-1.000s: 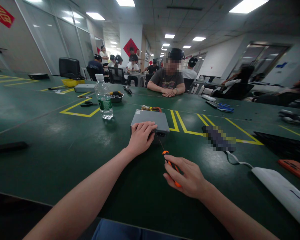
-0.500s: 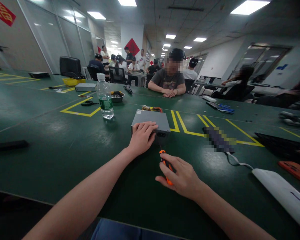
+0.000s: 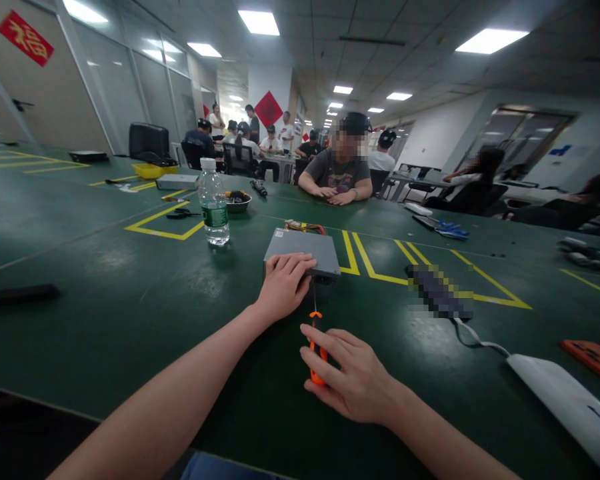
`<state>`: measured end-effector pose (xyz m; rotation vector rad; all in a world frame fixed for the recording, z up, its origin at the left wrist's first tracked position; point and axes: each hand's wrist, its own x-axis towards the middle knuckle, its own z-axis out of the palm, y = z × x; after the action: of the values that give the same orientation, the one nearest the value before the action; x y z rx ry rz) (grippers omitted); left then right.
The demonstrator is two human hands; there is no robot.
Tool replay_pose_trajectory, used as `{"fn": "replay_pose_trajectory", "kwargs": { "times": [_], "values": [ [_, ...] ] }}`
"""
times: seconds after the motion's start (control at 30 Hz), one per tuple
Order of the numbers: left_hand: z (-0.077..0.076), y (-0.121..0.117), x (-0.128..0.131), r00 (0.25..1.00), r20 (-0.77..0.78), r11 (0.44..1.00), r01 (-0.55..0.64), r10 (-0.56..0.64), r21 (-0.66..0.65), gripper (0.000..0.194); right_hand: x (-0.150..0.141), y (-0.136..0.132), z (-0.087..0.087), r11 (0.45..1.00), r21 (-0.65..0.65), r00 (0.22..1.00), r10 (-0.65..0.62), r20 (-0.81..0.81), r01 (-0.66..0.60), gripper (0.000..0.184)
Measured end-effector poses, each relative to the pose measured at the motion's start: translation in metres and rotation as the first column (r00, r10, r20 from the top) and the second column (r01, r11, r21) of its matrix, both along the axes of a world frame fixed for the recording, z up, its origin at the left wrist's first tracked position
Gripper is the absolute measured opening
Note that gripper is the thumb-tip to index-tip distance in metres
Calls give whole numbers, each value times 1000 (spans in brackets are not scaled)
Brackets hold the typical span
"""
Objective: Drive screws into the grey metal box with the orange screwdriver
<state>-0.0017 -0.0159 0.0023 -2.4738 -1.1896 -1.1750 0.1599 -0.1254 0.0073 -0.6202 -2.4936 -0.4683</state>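
A grey computer power supply (image 3: 303, 247) lies on the green table in front of me, its bundled cables (image 3: 304, 227) at the far side. My left hand (image 3: 286, 283) holds it at its near left part, fingers across the top and the palm side by the near face. In my right hand (image 3: 347, 373) is a screwdriver (image 3: 317, 347) with an orange and black handle, gripped between thumb and fingers. Its thin shaft points away from me at the near face of the power supply, below the dark socket. Whether the tip sits in a screw is too small to tell.
Left of the power supply stands a water bottle (image 3: 213, 207), with a bowl (image 3: 239, 202) behind it. A white device (image 3: 560, 393) with a cable and an orange phone (image 3: 593, 360) lie at right. Across the table sits a person (image 3: 337, 167).
The screwdriver has swung from a leftward tilt to nearly straight ahead, and my right hand has shifted slightly left and nearer. My left hand stays on the power supply. The view has tilted up slightly.
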Motion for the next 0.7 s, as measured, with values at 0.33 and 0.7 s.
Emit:
{"fn": "replay_pose_trajectory", "kwargs": {
  "times": [0.33,0.7],
  "values": [
    [1,-1,0,1000,-6,1000,-8,8,-13,28,2,1,-4,999,-35,983,11,-185,-18,30],
    [-2,1,-1,1000,3,1000,-8,8,-5,27,1,-1,6,999,-55,999,-2,-37,0,32]
  ]
}}
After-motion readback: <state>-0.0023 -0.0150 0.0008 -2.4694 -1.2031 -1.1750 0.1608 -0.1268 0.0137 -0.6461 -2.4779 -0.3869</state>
